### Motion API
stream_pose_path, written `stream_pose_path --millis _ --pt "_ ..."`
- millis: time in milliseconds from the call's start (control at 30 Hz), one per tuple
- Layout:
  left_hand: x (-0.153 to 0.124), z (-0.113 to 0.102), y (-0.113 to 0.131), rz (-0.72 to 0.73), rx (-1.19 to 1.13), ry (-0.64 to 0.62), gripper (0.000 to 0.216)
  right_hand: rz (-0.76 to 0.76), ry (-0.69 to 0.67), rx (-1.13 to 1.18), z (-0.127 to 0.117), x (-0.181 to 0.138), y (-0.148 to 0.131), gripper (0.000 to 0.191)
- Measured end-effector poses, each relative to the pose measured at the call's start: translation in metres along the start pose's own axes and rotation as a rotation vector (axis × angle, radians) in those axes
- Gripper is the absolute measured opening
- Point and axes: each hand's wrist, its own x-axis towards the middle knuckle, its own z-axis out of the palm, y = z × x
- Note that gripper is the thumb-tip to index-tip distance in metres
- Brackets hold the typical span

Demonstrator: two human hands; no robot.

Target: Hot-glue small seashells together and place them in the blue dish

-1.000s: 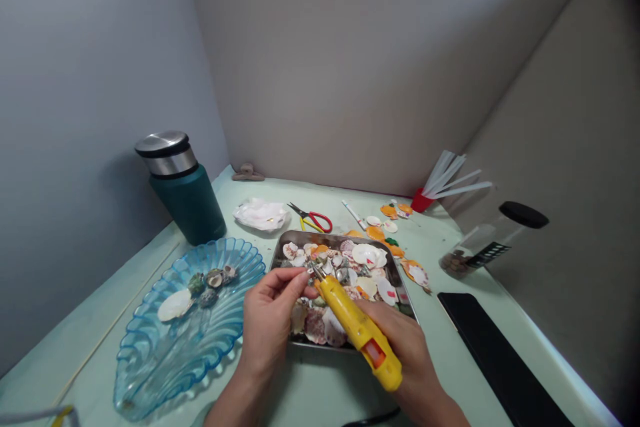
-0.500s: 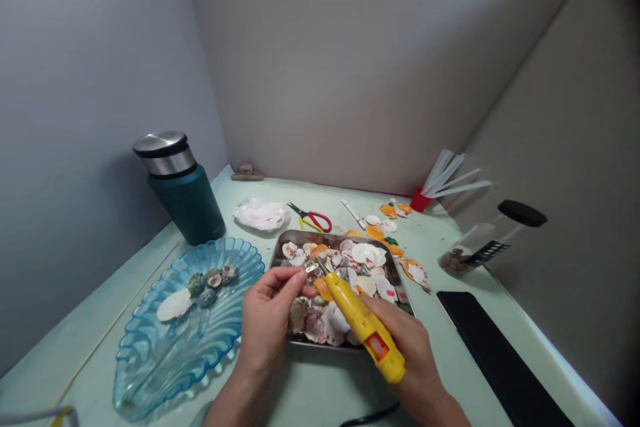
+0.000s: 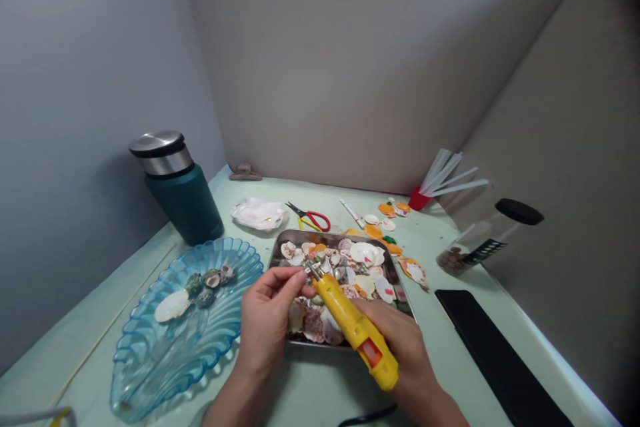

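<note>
My right hand (image 3: 395, 330) is wrapped round a yellow hot glue gun (image 3: 353, 320), whose metal nozzle points up and left. Between the thumb and fingers of my left hand (image 3: 273, 303) is a small whitish shell (image 3: 307, 271), partly hidden by the fingertips. The nozzle tip is right at this shell; whether they touch I cannot tell. Both hands are over the near part of a metal tray (image 3: 295, 235) full of mixed seashells (image 3: 367, 253), some white, some orange or speckled.
Left stands a blue scalloped glass dish (image 3: 165, 373) with several shells, behind it a teal bottle (image 3: 185, 203). Scissors (image 3: 315, 219), a white crumpled packet (image 3: 260, 213), a marker (image 3: 353, 212), a red cup (image 3: 420, 199) of glue sticks, a jar (image 3: 463, 252) and a black slab (image 3: 495, 353) surround the tray.
The glue gun has moved slightly left and its nozzle is now at the small shell's tip. My left hand keeps its pinch, almost still.
</note>
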Motion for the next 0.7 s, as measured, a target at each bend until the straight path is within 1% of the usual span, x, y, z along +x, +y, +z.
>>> stream_pose_path --millis 100,233,367,533,600,700 --pt "0.0012 -0.0006 -0.0012 0.005 -0.005 -0.003 0.025 -0.002 0.016 -0.007 -0.0007 0.0006 0.0000 0.019" --pt "0.0009 -0.0016 -0.0018 -0.009 -0.010 -0.011 0.027 -0.006 0.095 -0.055 -0.0011 -0.0009 0.0018 0.021" --pt "-0.0004 -0.0020 -0.0006 0.001 0.000 -0.015 0.024 0.001 0.071 -0.074 -0.0011 -0.0019 0.0016 0.019" --pt "-0.0023 -0.0007 0.0022 0.008 0.046 0.011 0.025 0.014 0.167 -0.075 -0.0047 0.0006 -0.0022 0.020" --pt "-0.0033 0.0003 0.0036 0.018 0.077 0.008 0.024 -0.012 0.141 -0.070 -0.0054 0.0014 -0.0029 0.020" --pt "-0.0044 0.0012 0.0053 0.041 0.098 0.004 0.021 -0.032 0.066 -0.061 -0.0039 0.0009 -0.0023 0.019"
